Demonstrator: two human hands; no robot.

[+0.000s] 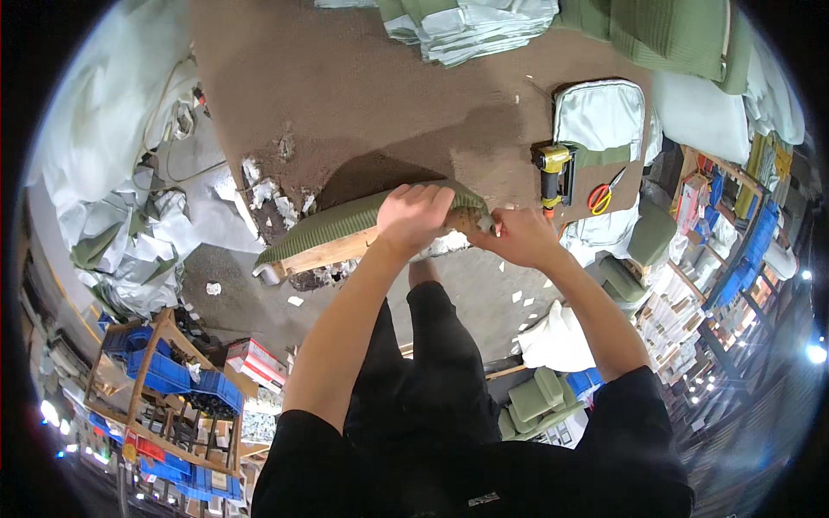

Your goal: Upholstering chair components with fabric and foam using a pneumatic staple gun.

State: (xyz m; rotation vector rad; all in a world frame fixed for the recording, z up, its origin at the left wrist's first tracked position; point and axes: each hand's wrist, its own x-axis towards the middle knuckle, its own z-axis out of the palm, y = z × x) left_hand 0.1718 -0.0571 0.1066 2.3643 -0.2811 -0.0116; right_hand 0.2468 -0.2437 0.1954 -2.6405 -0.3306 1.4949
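A long, curved upholstered panel (345, 216) lies along the near edge of the brown work table, its green ribbed fabric over a bare wooden frame (332, 255). My left hand (416, 216) is closed over the top of the panel near its right end. At that end, my right hand (521, 236) pinches the edge of the green fabric, beside a brownish inner part of the panel (466, 220). The tips of the right fingers are partly hidden. To the right lie a yellow and black staple gun (554, 177) and scissors (606, 193) with red and yellow handles.
The brown table (345, 86) carries a silver-backed fabric cover (600, 112) at right and folded fabric (471, 30) at the far side. White stuffing scraps (276, 203) lie at its left edge. A rack with blue bins (164, 371) stands lower left; green cushions (540, 397) lie lower right.
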